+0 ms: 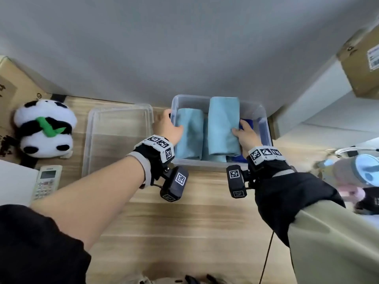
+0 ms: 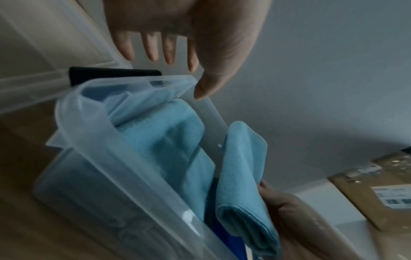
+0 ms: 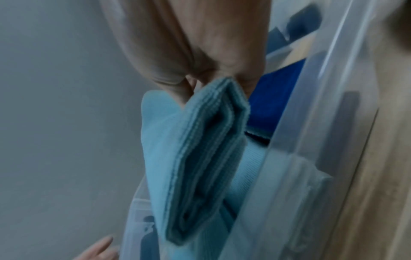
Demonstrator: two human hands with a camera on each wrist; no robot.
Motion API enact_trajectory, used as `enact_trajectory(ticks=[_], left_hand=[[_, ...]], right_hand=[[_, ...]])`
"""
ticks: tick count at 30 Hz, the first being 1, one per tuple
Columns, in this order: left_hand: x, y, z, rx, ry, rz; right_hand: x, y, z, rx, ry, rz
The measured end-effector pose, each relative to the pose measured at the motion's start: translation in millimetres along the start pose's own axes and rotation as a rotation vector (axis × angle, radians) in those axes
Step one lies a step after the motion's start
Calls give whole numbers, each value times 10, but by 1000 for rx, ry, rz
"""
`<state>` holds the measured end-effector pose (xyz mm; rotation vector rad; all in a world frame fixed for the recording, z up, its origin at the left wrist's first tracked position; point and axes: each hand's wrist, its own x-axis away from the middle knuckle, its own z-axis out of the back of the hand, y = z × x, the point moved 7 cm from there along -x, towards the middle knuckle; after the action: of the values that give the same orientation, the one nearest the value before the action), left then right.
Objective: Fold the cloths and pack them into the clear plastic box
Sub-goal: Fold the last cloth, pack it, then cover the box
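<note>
A clear plastic box [image 1: 264,128] stands at the back of the wooden table. My right hand [image 1: 244,134] pinches a folded light blue cloth [image 1: 223,124] by its right edge and holds it over the middle of the box. In the right wrist view the thumb and fingers [image 3: 182,93] clamp the cloth's [image 3: 195,158] layered edge. Another light blue cloth [image 1: 189,134] lies folded in the box's left part, and a dark blue cloth [image 1: 247,123] lies at the right. My left hand [image 1: 168,128] hovers at the box's left rim [image 2: 100,140], fingers [image 2: 193,66] straight and holding nothing.
The box's clear lid [image 1: 119,136] lies flat to the left of the box. Further left are a panda plush [image 1: 44,128] and a white remote [image 1: 48,181]. Cardboard boxes sit at the far left [image 1: 12,83] and upper right [image 1: 361,58]. A grey wall rises behind the box.
</note>
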<state>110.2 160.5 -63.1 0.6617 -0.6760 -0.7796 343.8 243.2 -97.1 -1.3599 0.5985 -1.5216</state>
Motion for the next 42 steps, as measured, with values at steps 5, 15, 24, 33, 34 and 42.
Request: enact_trajectory(ticks=[5, 15, 24, 33, 34, 42], left_hand=[[-78, -156, -41, 19, -46, 78], [-94, -366, -135, 36, -206, 72], [221, -648, 76, 49, -191, 131], [559, -1026, 319, 96, -213, 156], [607, -1049, 350, 83, -216, 154], [861, -1303, 486, 73, -255, 102]], right_hand=[[-322, 329, -129, 151, -48, -127], [-196, 200, -23, 175, -16, -118], [668, 71, 693, 39, 535, 267], [992, 680, 473, 292, 357, 71], [1025, 710, 440, 309, 347, 88], [1238, 847, 272, 355, 350, 109]])
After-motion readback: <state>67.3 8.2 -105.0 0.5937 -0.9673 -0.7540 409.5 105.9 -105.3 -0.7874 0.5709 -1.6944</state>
